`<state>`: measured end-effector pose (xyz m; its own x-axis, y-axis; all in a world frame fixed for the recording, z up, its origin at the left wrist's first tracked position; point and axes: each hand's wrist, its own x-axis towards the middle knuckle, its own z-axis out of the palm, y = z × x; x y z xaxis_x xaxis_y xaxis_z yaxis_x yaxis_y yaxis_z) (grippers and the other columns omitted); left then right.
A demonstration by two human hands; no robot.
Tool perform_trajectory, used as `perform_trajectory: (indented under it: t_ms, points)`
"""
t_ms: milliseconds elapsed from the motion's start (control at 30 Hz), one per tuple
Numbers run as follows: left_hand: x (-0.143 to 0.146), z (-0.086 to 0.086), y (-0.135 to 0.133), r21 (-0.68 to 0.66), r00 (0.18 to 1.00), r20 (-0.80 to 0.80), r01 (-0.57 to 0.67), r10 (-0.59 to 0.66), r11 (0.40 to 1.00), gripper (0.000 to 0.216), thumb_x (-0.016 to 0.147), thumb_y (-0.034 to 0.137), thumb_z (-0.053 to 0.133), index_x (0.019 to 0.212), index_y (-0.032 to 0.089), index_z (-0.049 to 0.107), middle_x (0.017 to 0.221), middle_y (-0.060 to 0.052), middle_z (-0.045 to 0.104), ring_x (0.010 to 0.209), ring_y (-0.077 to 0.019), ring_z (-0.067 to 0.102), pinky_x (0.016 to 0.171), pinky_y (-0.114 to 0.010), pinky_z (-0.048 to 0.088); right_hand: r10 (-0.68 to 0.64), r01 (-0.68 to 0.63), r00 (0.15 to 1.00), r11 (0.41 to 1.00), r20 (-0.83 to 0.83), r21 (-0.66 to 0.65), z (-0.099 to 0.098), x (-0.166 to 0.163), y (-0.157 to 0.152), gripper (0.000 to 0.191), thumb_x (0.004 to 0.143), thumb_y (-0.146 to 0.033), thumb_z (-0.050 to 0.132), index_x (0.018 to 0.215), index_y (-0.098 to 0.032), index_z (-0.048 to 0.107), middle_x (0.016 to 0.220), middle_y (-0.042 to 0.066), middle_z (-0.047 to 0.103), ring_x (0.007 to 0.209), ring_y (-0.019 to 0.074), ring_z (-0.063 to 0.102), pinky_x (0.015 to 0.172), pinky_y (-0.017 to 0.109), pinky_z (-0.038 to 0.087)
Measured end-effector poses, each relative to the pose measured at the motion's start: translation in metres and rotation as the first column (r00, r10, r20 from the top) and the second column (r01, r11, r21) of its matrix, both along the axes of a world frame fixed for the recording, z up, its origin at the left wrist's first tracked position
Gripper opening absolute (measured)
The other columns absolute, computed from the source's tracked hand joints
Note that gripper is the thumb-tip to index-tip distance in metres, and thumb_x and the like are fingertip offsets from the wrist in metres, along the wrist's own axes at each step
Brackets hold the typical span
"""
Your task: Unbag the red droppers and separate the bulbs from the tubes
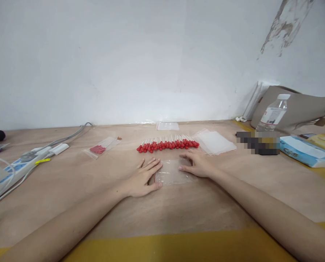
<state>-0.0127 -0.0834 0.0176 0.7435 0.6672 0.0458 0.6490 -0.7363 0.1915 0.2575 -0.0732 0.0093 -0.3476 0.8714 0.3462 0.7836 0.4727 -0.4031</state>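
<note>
A clear plastic zip bag [173, 173] lies flat on the table between my hands, its red-lined edge on the left. My left hand [145, 179] rests on that edge, fingers spread and flat. Over the bag's right end is my right hand [196, 164], thumb and fingers apart, with nothing between them. Just beyond the bag runs a row of red-tipped white sticks [168, 145], which look like cotton swabs or matches, red ends toward me. To the left lies a clear bag [98, 149] with red-tipped pieces inside.
A stack of clear bags with white sheets [215, 142] lies right of the row; a smaller white packet [168, 126] is by the wall. At left are a power strip [17, 167] and cables. At right stand a water bottle [273, 113], a grey bag [301, 111] and a blue tissue pack [306, 151].
</note>
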Motion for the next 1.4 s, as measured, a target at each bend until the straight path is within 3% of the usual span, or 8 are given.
perform_trajectory:
  t_ms: [300, 400, 500, 700, 867, 1033, 1200, 1400]
  points:
    - [-0.007, 0.008, 0.005, 0.089, 0.997, 0.021, 0.073, -0.076, 0.993, 0.066, 0.082, 0.043, 0.045, 0.139, 0.026, 0.015, 0.146, -0.008, 0.016, 0.133, -0.0274, 0.011, 0.106, -0.052, 0.007, 0.003, -0.031, 0.990, 0.980, -0.144, -0.198, -0.005, 0.004, 0.004, 0.030, 0.062, -0.046, 0.067, 0.066, -0.017, 0.058, 0.067, 0.000, 0.058, 0.063, 0.0134, 0.051, 0.055, 0.024, 0.037]
    - [-0.020, 0.015, 0.019, 0.248, 0.985, 0.161, -0.098, 0.059, 0.964, 0.053, 0.085, 0.040, 0.040, 0.135, 0.024, 0.028, 0.141, -0.006, 0.029, 0.132, -0.0253, 0.019, 0.107, -0.048, 0.011, -0.043, -0.007, 0.944, 0.989, -0.327, -0.150, -0.003, 0.015, 0.007, 0.031, 0.066, -0.047, 0.062, 0.063, -0.018, 0.053, 0.062, -0.001, 0.057, 0.059, 0.0126, 0.050, 0.053, 0.023, 0.037]
    - [-0.047, 0.024, 0.045, 0.376, 0.886, 0.349, -0.430, 0.304, 0.821, 0.046, 0.084, 0.042, 0.040, 0.123, 0.020, 0.044, 0.128, -0.008, 0.046, 0.125, -0.0239, 0.031, 0.105, -0.041, 0.022, -0.275, 0.266, 0.799, 0.959, -0.534, -0.096, 0.007, 0.043, 0.018, 0.032, 0.064, -0.049, 0.061, 0.067, -0.018, 0.053, 0.063, 0.001, 0.058, 0.057, 0.0139, 0.051, 0.053, 0.025, 0.038]
    - [-0.112, 0.028, 0.087, 0.360, 0.552, 0.287, -0.820, 0.783, 0.446, 0.055, 0.076, 0.046, 0.044, 0.121, 0.014, 0.046, 0.131, -0.019, 0.038, 0.124, -0.0367, 0.028, 0.098, -0.055, 0.021, -0.827, 0.863, 0.426, 0.493, -0.367, -0.110, 0.016, 0.105, 0.036, 0.030, 0.064, -0.048, 0.058, 0.073, -0.019, 0.059, 0.073, 0.006, 0.060, 0.075, 0.0241, 0.053, 0.073, 0.041, 0.035]
    - [-0.135, 0.014, 0.100, 0.278, 0.512, 0.112, -0.839, 0.852, 0.467, 0.062, 0.077, 0.052, 0.040, 0.124, 0.011, 0.041, 0.133, -0.022, 0.035, 0.120, -0.0399, 0.032, 0.092, -0.057, 0.026, -0.894, 0.928, 0.366, 0.329, -0.258, 0.176, 0.005, 0.102, 0.033, 0.046, 0.063, -0.052, 0.057, 0.094, -0.018, 0.055, 0.102, 0.014, 0.053, 0.098, 0.0315, 0.041, 0.079, 0.047, 0.025]
    - [-0.145, 0.006, 0.109, 0.243, 0.592, 0.084, -0.792, 0.801, 0.560, 0.034, 0.081, 0.034, 0.041, 0.093, 0.008, 0.058, 0.100, -0.019, 0.059, 0.096, -0.0345, 0.053, 0.080, -0.041, 0.039, -0.777, 0.787, 0.578, 0.449, -0.250, 0.423, -0.002, 0.071, 0.021, 0.035, 0.072, -0.042, 0.051, 0.098, -0.018, 0.052, 0.105, 0.012, 0.051, 0.099, 0.0295, 0.039, 0.081, 0.044, 0.022]
    - [-0.151, 0.007, 0.106, 0.243, 0.572, 0.200, -0.816, 0.795, 0.525, 0.017, 0.077, 0.022, 0.046, 0.074, 0.011, 0.059, 0.075, -0.009, 0.060, 0.084, -0.0306, 0.056, 0.072, -0.039, 0.038, -0.558, 0.539, 0.813, 0.615, -0.165, 0.575, -0.008, 0.033, 0.006, 0.023, 0.076, -0.034, 0.049, 0.092, -0.019, 0.055, 0.102, 0.009, 0.056, 0.095, 0.0252, 0.045, 0.083, 0.042, 0.020]
    - [-0.140, 0.021, 0.091, 0.143, 0.480, 0.537, -0.862, 0.694, 0.486, 0.018, 0.081, 0.022, 0.040, 0.074, 0.013, 0.054, 0.067, -0.004, 0.053, 0.080, -0.0245, 0.052, 0.067, -0.035, 0.035, -0.373, 0.359, 0.920, 0.672, -0.123, 0.648, -0.009, 0.014, -0.004, 0.014, 0.076, -0.027, 0.053, 0.088, -0.020, 0.057, 0.095, 0.005, 0.061, 0.088, 0.0207, 0.051, 0.083, 0.039, 0.023]
